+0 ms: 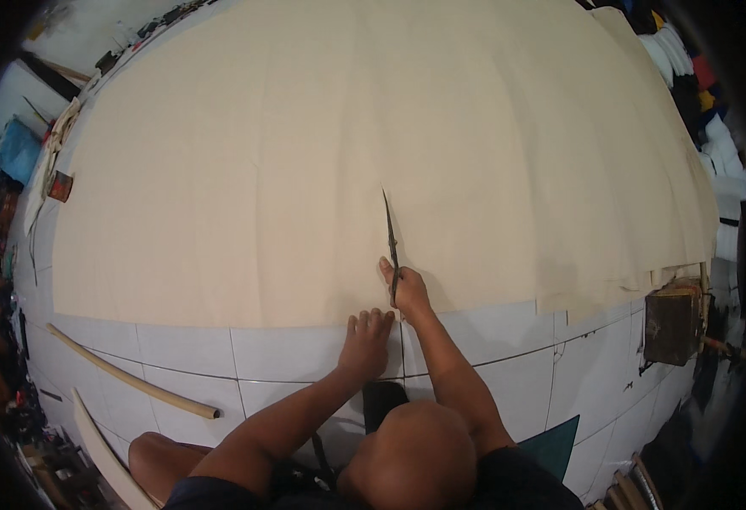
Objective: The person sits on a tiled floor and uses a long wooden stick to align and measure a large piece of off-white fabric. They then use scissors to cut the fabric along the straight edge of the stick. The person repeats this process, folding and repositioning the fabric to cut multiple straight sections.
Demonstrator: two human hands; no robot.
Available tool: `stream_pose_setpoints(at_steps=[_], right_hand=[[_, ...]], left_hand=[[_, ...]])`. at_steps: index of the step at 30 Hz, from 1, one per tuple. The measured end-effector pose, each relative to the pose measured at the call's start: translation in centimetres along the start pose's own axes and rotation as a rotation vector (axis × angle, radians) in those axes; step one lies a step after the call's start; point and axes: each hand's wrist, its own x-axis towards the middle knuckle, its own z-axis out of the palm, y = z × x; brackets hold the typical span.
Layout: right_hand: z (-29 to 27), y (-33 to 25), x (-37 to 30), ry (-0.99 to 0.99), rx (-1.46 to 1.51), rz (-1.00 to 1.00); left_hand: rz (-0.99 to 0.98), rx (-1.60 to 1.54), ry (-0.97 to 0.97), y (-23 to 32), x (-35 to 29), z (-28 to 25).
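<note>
A large beige sheet, apparently cloth (220,187), is spread in front of me with soft creases running across it. My right hand (413,293) grips a pair of dark scissors (391,238) by the handles, over the near part of the cloth. The blades point away from me and look closed or nearly so. Just left of it, my left hand (368,344) rests palm down at the cloth's near edge. Its fingers are stretched forward, with the tips on or against that edge. I cannot make out a cut in the cloth.
White floor tiles (288,350) show along the near side. A curved beige tube (135,371) lies at the near left. A brown box (673,325) stands by the right corner, a small red can (60,186) at the left, a green sheet (557,449) near my right arm. White bundles (726,161) line the right.
</note>
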Motion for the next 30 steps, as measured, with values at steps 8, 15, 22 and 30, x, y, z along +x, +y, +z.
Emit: stream_pose_setpoints(at_steps=[8,15,22,30], right_hand=[[0.8,0.6,0.5,0.052,-0.041,-0.092],[0.7,-3.8,4.6,-0.004,-0.074,0.029],[2.4,0.2,6.9,0.082,-0.061,-0.107],[1.2,-7.1,8.4,-0.048,0.019,0.068]], left_hand=[[-0.034,0.000,-0.060,-0.1,-0.1,-0.2],[-0.029,0.011,-0.132,0.1,0.2,-1.4],[-0.004,0.056,-0.126,0.2,-0.1,-1.7],[-0.008,0.074,-0.179,0.1,0.2,-2.0]])
